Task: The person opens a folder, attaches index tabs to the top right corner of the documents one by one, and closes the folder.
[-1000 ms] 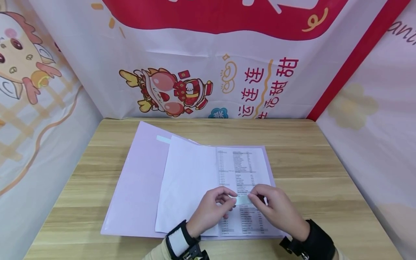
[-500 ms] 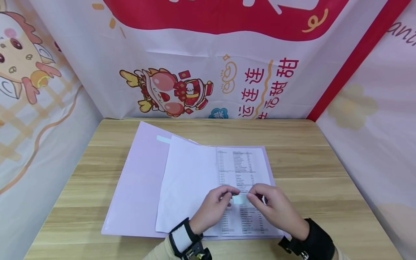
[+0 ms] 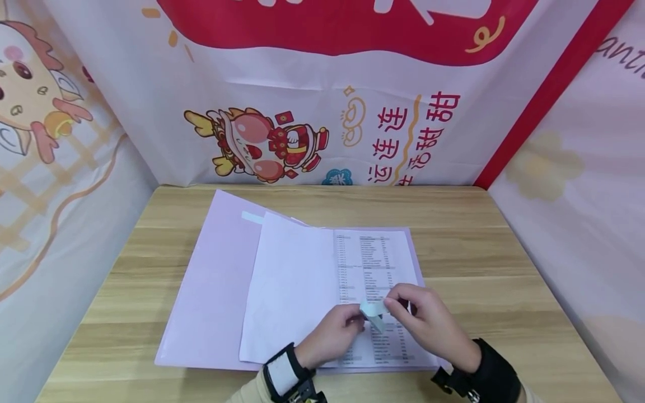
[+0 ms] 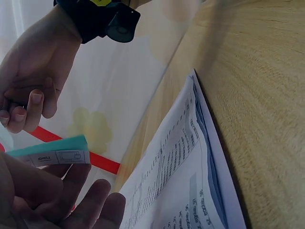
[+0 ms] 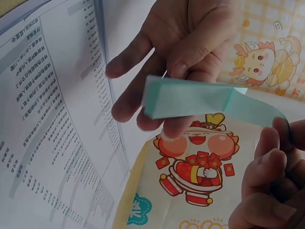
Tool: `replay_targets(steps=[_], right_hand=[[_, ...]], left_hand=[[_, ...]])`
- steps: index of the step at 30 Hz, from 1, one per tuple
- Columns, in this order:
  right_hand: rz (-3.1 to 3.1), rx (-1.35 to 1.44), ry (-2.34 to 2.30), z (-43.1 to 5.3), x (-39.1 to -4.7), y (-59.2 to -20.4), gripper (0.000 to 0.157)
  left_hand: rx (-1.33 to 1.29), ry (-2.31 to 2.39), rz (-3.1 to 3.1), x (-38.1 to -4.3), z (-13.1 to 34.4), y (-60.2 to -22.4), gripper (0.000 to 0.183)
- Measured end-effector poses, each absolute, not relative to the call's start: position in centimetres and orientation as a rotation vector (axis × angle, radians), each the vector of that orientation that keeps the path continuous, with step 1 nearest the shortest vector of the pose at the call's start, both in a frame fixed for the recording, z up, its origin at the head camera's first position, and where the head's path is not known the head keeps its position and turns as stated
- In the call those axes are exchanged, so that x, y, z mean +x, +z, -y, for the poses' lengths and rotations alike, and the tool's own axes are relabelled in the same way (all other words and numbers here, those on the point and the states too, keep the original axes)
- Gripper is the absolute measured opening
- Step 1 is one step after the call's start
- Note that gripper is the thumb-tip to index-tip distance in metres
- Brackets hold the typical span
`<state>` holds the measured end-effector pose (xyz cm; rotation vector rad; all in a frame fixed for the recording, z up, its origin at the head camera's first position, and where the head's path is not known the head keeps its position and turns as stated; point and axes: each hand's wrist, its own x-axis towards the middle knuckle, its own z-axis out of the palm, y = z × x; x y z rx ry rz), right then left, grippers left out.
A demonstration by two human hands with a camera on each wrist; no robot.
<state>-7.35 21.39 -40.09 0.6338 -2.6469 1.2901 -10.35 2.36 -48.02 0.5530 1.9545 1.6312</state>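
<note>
My left hand [image 3: 330, 331] holds a small pad of pale green sticky notes [image 5: 186, 98] over the printed page [image 3: 355, 263]. My right hand [image 3: 425, 322] pinches the end of the top note [image 5: 255, 107], which bends up from the pad. In the right wrist view, that note still joins the pad at one end. The left wrist view shows the pad's printed edge [image 4: 69, 156] above the left fingers [image 4: 78, 183]. Under both hands lies an open purple folder [image 3: 201, 313], with a blank white sheet [image 3: 287, 291] left of the printed page.
The folder lies on a wood-grain table [image 3: 468, 252]. A pale blue strip [image 3: 252, 217] shows on the folder's inside cover near the top. Printed cloth [image 3: 282, 67] stands behind the table and along both sides.
The left hand has shifted its grip and lowered slightly, tilting the pad down. The top note now stands apart from the pad at an angle. The right hand has barely moved.
</note>
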Motion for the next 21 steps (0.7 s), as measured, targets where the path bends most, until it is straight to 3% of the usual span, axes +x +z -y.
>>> replay_targets(steps=[11, 21], right_hand=[[2.682, 0.588, 1.312, -22.6, -7.8, -41.2, 0.016], [2.679, 0.586, 1.298, -22.9, -7.6, -41.2, 0.016]], left_hand=[[0.684, 1.721, -1.835, -10.0, -1.8, -48.0, 0.035], [0.675, 1.768, -1.937, -10.1, -2.0, -48.0, 0.026]])
